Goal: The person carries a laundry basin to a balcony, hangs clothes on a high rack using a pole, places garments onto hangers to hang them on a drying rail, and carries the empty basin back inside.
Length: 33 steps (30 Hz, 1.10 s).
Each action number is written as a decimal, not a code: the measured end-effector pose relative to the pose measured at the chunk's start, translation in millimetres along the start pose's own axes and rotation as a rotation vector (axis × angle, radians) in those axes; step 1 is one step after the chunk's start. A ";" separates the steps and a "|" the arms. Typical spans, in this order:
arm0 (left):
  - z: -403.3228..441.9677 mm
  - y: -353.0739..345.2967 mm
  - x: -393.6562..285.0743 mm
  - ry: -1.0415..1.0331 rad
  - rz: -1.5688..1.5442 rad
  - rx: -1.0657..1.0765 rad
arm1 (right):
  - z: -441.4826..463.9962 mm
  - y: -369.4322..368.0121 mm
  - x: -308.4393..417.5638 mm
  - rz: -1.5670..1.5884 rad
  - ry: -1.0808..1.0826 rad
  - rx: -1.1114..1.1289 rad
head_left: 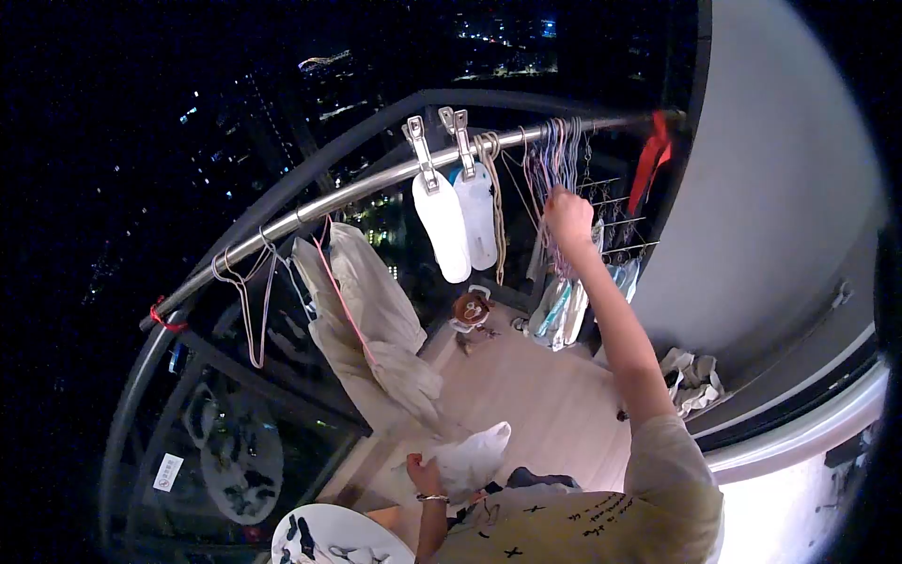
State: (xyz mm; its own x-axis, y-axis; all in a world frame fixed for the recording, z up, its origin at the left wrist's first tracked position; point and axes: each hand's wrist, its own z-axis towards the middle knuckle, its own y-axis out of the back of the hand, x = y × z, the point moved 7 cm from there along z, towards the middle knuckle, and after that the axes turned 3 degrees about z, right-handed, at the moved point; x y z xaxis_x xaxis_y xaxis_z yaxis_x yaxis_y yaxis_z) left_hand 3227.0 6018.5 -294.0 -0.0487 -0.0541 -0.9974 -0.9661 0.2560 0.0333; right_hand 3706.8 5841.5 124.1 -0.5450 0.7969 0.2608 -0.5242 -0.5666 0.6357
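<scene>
Up at the metal rail, my right hand (569, 216) is closed at a bunch of thin coloured hangers (554, 155). The hangers hang close together from the rail. My left hand (423, 473) is low, its fingers curled, beside a white plastic bag (474, 458); what it holds, if anything, is hidden. Left of the bunch, a looped beige cord (498, 226) hangs near two white insoles (442, 226), which are held by metal clips (420, 146). Farther left, beige trousers (366, 310) drape from the rail near a pink hanger (343, 296) and a bare wire hanger (252, 315).
The curved rail (343, 195) crosses in front of dark windows. A clip rack (611, 223) and a red ribbon (650, 160) hang at its right end. Below are a brown pot (470, 308), a white round tub (324, 519) with small items, and crumpled cloth (693, 381) by the wall.
</scene>
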 end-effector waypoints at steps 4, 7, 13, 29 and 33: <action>-9.4 -2.9 -34.0 -0.049 0.207 -0.007 | 4.4 2.7 -16.7 0.311 -0.125 0.076; -17.4 -5.4 -56.2 -0.050 0.288 0.012 | 10.1 0.9 -23.5 0.396 -0.174 0.160; -17.4 -3.2 -46.5 -0.169 0.325 0.048 | 16.7 11.2 -21.8 0.325 -0.120 0.088; -27.0 -17.9 -50.2 -0.211 0.235 0.129 | -59.7 35.1 -23.4 0.656 -0.153 0.167; -35.2 -32.9 -75.9 -0.215 0.339 0.203 | -124.9 36.2 -23.4 0.855 -0.185 0.195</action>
State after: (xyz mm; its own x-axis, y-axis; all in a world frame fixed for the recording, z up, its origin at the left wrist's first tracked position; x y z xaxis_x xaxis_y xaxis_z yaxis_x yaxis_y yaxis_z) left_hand 3253.5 5980.2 -217.1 -0.2792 0.2614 -0.9240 -0.8345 0.4100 0.3681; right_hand 3618.9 5776.2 50.2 -0.5750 0.1492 0.8044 0.1426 -0.9499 0.2781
